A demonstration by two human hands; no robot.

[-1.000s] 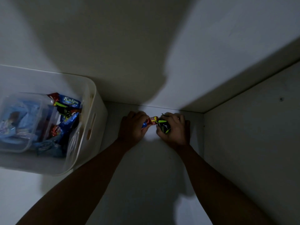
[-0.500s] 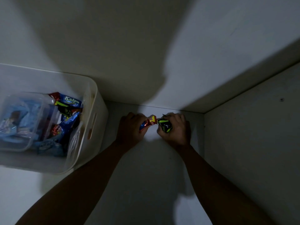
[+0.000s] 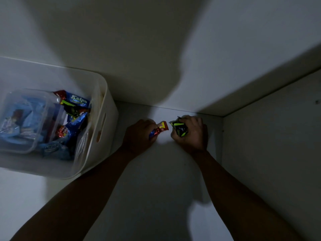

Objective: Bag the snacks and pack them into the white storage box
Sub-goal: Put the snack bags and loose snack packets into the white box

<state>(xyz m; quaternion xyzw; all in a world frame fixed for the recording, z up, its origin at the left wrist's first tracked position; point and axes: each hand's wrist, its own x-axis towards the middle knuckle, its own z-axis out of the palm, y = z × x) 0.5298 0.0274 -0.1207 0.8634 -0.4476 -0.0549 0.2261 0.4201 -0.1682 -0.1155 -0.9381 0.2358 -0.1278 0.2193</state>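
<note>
Deep in a dim white shelf corner, my left hand (image 3: 139, 134) grips a red, yellow and blue snack packet (image 3: 159, 130) whose end sticks out to the right. A short gap away, my right hand (image 3: 192, 132) grips a black and lime-green snack packet (image 3: 179, 129). The white storage box (image 3: 102, 105) stands to the left. It holds a clear bag of blue snacks (image 3: 22, 119) and loose packets, one blue packet (image 3: 78, 101) reading "Kalpa".
The shelf's back wall (image 3: 156, 49) rises just behind my hands and a side wall (image 3: 271, 153) stands close on the right. The white shelf floor (image 3: 161, 180) stretches between my forearms toward me. Lighting is dim.
My two hands have drawn slightly apart, so the two packets no longer touch. The box has not moved.
</note>
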